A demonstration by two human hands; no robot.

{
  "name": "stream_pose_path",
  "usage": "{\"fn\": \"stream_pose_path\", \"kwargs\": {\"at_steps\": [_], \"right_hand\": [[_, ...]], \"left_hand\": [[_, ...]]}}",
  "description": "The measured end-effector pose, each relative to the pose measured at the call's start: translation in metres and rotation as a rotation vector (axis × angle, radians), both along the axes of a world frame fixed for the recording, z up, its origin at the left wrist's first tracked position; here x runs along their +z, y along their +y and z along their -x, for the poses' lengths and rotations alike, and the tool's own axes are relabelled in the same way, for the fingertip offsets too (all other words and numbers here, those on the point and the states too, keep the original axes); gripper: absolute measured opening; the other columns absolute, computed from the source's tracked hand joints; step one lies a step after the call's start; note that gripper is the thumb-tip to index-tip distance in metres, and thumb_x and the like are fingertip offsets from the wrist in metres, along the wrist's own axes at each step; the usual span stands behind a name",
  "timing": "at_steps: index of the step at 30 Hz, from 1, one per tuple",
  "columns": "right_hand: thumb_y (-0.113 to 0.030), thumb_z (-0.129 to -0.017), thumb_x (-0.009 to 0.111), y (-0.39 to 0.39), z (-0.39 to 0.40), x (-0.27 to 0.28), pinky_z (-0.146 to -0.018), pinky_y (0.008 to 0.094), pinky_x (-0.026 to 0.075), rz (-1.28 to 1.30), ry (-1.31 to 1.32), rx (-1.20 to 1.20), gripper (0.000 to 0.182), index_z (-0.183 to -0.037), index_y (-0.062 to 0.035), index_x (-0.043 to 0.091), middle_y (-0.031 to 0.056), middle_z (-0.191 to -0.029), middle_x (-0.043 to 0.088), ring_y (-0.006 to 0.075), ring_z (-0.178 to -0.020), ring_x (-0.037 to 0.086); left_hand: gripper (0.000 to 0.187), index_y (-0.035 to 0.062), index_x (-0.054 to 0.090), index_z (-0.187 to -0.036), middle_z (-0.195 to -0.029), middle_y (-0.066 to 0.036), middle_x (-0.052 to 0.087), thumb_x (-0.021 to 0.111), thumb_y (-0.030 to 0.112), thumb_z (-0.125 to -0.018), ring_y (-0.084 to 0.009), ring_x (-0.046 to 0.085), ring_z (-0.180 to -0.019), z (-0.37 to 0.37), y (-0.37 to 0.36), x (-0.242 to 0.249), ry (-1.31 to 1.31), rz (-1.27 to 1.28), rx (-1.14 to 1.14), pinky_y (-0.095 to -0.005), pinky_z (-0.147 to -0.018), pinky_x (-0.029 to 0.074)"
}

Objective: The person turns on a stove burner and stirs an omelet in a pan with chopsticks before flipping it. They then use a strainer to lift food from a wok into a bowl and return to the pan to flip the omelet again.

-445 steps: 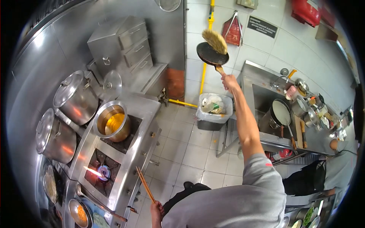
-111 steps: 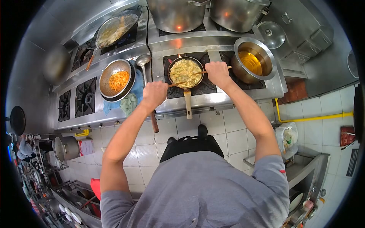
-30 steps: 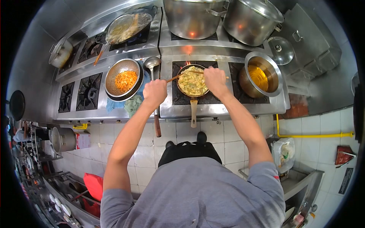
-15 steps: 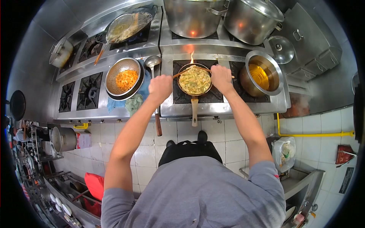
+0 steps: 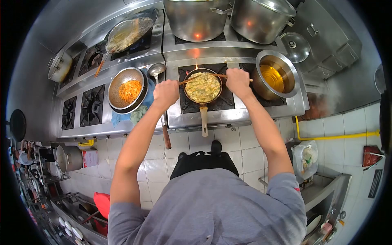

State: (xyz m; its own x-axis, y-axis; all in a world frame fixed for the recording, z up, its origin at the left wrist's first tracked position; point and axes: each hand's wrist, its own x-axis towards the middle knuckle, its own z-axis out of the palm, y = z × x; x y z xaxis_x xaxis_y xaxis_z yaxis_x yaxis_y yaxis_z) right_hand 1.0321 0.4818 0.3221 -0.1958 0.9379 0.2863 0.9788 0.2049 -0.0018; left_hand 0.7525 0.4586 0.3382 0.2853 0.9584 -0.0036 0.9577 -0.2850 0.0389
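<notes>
A frying pan [image 5: 204, 121] sits on a lit burner, its pale handle pointing toward me. Inside it lies a round, yellow-green egg-like mixture [image 5: 202, 89]. My left hand [image 5: 166, 93] is closed around a wooden chopstick [image 5: 187, 80] that reaches over the pan's left rim. On the other side, my right hand [image 5: 238, 81] grips a second chopstick [image 5: 221, 75], whose inner end lies over the pan's upper right edge. Both inner tips are at the edge of the food. A small flame [image 5: 197, 66] rises behind the pan.
Left of the pan are a ladle [image 5: 156, 70] and a speckled pan [image 5: 115, 90] holding shredded orange food [image 5: 130, 90]. A deep pot [image 5: 261, 83] with yellow liquid stands right. Large pots [image 5: 196, 22] stand behind; a wok with a strainer [image 5: 122, 38] is back left.
The camera view has shifted, so the stove items appear slightly farther left. The flame behind the pan is shorter. Both hands keep their chopsticks at the food's edge.
</notes>
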Motion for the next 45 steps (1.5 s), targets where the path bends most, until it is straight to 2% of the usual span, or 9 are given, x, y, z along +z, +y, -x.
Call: {"fn": "stream_pose_path", "kwargs": {"at_steps": [3, 6, 12, 18, 23, 28, 32, 41, 45], "right_hand": [[-0.012, -0.078, 0.057, 0.000, -0.012, 0.006, -0.064, 0.0435, 0.051, 0.020, 0.015, -0.057, 0.008, -0.073, -0.0083, 0.063, 0.0134, -0.078, 0.066, 0.0320, -0.073, 0.066], [-0.011, -0.079, 0.057, 0.001, -0.010, -0.009, -0.065, 0.0431, 0.051, 0.074, -0.037, -0.041, 0.008, -0.076, -0.0082, 0.063, 0.0134, -0.080, 0.066, 0.0314, -0.075, 0.066], [-0.010, -0.079, 0.056, -0.005, -0.017, -0.010, -0.066, 0.0433, 0.051, 0.115, -0.049, -0.011, 0.010, -0.077, -0.0081, 0.065, 0.0138, -0.079, 0.066, 0.0319, -0.077, 0.067], [-0.010, -0.078, 0.056, -0.016, -0.032, 0.019, -0.065, 0.0419, 0.053, 0.093, -0.056, -0.053, 0.010, -0.076, -0.0080, 0.066, 0.0144, -0.078, 0.067, 0.0315, -0.075, 0.067], [-0.010, -0.077, 0.058, -0.011, -0.034, 0.001, -0.065, 0.0412, 0.053, 0.108, -0.110, -0.021, 0.009, -0.074, -0.0076, 0.066, 0.0147, -0.077, 0.067, 0.0318, -0.075, 0.068], [-0.010, -0.076, 0.057, -0.022, -0.031, 0.016, -0.062, 0.0415, 0.052, 0.025, -0.061, 0.002, 0.009, -0.072, -0.0074, 0.064, 0.0143, -0.074, 0.065, 0.0317, -0.071, 0.067], [-0.010, -0.076, 0.056, -0.020, -0.009, 0.007, -0.059, 0.0428, 0.051, -0.116, 0.059, 0.117, 0.009, -0.071, -0.0079, 0.063, 0.0132, -0.072, 0.063, 0.0315, -0.067, 0.065], [-0.011, -0.075, 0.059, -0.006, 0.042, -0.018, -0.061, 0.0406, 0.052, 0.047, -0.052, 0.194, 0.009, -0.072, -0.0083, 0.067, 0.0127, -0.075, 0.067, 0.0284, -0.070, 0.068], [-0.010, -0.073, 0.061, -0.015, 0.042, 0.003, -0.058, 0.0397, 0.052, 0.001, -0.058, 0.200, 0.007, -0.071, -0.0084, 0.067, 0.0121, -0.074, 0.067, 0.0276, -0.070, 0.068]], "left_hand": [[0.020, 0.0102, 0.069, -0.090, -0.084, -0.018, 0.067, 0.053, 0.010, -0.078, -0.0352, 0.067, -0.081, -0.019, -0.004, 0.003, -0.035, 0.020, -0.012, -0.0434, -0.070, 0.054], [0.016, 0.0069, 0.068, -0.083, -0.082, -0.015, 0.068, 0.053, 0.011, -0.081, -0.0319, 0.068, -0.078, -0.033, 0.004, -0.025, 0.019, -0.051, -0.070, -0.0419, -0.067, 0.054], [0.016, 0.0062, 0.068, -0.082, -0.083, -0.017, 0.068, 0.053, 0.011, -0.081, -0.0315, 0.068, -0.079, -0.026, 0.008, -0.033, 0.009, -0.005, -0.047, -0.0417, -0.068, 0.054], [0.019, 0.0087, 0.068, -0.090, -0.085, -0.018, 0.068, 0.054, 0.008, -0.076, -0.0346, 0.067, -0.080, -0.029, -0.014, -0.010, -0.075, 0.075, -0.046, -0.0442, -0.070, 0.053], [0.025, 0.0106, 0.069, -0.094, -0.083, -0.019, 0.067, 0.054, 0.008, -0.076, -0.0365, 0.066, -0.078, -0.033, -0.011, -0.034, 0.009, 0.073, -0.065, -0.0451, -0.069, 0.053], [0.027, 0.0098, 0.069, -0.096, -0.085, -0.018, 0.067, 0.052, 0.007, -0.076, -0.0363, 0.066, -0.080, -0.015, -0.031, 0.009, -0.071, 0.104, 0.029, -0.0446, -0.069, 0.053], [0.018, 0.0070, 0.069, -0.088, -0.081, -0.017, 0.067, 0.054, 0.007, -0.078, -0.0339, 0.067, -0.078, 0.003, -0.036, 0.015, -0.011, -0.023, 0.073, -0.0426, -0.067, 0.054], [0.016, 0.0048, 0.069, -0.077, -0.076, -0.016, 0.067, 0.054, 0.010, -0.081, -0.0318, 0.068, -0.073, 0.010, -0.042, -0.001, 0.090, -0.032, 0.030, -0.0403, -0.063, 0.055], [0.018, 0.0050, 0.068, -0.077, -0.078, -0.015, 0.068, 0.052, 0.011, -0.082, -0.0316, 0.068, -0.074, 0.016, -0.047, 0.020, 0.094, -0.013, 0.039, -0.0407, -0.064, 0.055]]}}
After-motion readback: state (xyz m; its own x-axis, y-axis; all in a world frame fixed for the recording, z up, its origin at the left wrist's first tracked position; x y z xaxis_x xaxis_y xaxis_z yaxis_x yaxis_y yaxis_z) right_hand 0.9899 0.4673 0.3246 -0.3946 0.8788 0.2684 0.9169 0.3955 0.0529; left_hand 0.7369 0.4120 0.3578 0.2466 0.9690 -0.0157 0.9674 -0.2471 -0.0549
